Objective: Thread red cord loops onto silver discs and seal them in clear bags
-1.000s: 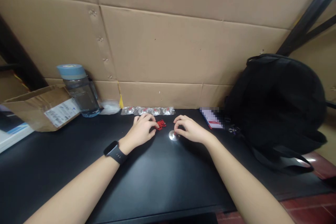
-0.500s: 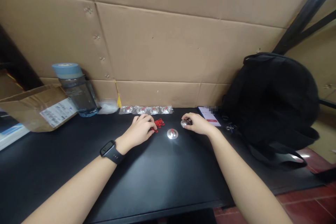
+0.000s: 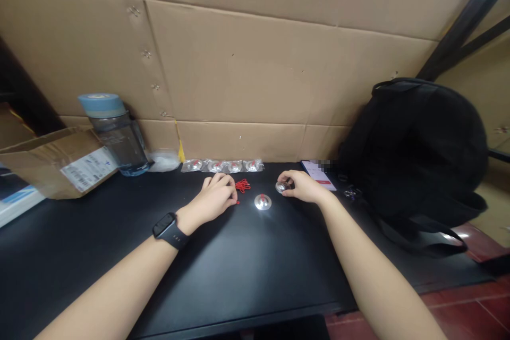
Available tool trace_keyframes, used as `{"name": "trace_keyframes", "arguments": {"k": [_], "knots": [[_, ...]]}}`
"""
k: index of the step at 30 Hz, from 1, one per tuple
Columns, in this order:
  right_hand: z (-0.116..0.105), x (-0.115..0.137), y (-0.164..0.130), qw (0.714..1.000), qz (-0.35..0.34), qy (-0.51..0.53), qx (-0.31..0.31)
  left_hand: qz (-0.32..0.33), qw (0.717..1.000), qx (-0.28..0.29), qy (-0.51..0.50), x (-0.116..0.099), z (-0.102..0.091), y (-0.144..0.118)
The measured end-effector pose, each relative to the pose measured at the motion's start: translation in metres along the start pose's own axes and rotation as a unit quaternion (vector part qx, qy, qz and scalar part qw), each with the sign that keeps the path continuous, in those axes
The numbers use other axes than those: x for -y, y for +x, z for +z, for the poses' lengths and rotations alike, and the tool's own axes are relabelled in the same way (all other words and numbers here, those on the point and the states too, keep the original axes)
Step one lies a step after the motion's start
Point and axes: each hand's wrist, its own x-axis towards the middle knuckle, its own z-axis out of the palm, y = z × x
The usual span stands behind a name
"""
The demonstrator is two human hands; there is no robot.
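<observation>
My right hand (image 3: 299, 186) is closed on the rim of a small silvery finger cymbal (image 3: 280, 187), partly covered by the fingers. A second finger cymbal (image 3: 263, 202), with a bit of red at its raised centre, lies dome up on the black tabletop between my hands. My left hand (image 3: 217, 193) has its fingers curled together, pinching a red cord (image 3: 238, 202) whose small end shows below the fingertips. Just beyond these fingers is a little bundle of red cords (image 3: 242, 186). A dark smartwatch (image 3: 170, 228) is strapped to my left wrist.
Several cymbals in clear wrappers (image 3: 234, 166) line the back of the black table (image 3: 239, 276). To the left stand a blue-lidded water bottle (image 3: 119, 138) and a paper bag (image 3: 51, 159). A phone (image 3: 317, 174) and a black backpack (image 3: 414, 154) are at the right.
Less of the red cord shows at my left fingertips. My right hand still holds its cymbal, which is tilted slightly differently; the other cymbal stays in place.
</observation>
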Motion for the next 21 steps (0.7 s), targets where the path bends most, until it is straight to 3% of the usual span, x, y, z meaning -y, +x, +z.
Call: {"name": "trace_keyframes", "arguments": {"k": [10,21], "knots": [[-0.006,0.000,-0.002,1.000,0.004,0.020,-0.014,0.040,0.998,-0.016,0.054,-0.011,-0.005,-0.003],[-0.007,0.002,0.000,1.000,0.009,0.021,-0.018,0.018,0.997,-0.072,0.000,-0.015,-0.011,0.006]]}}
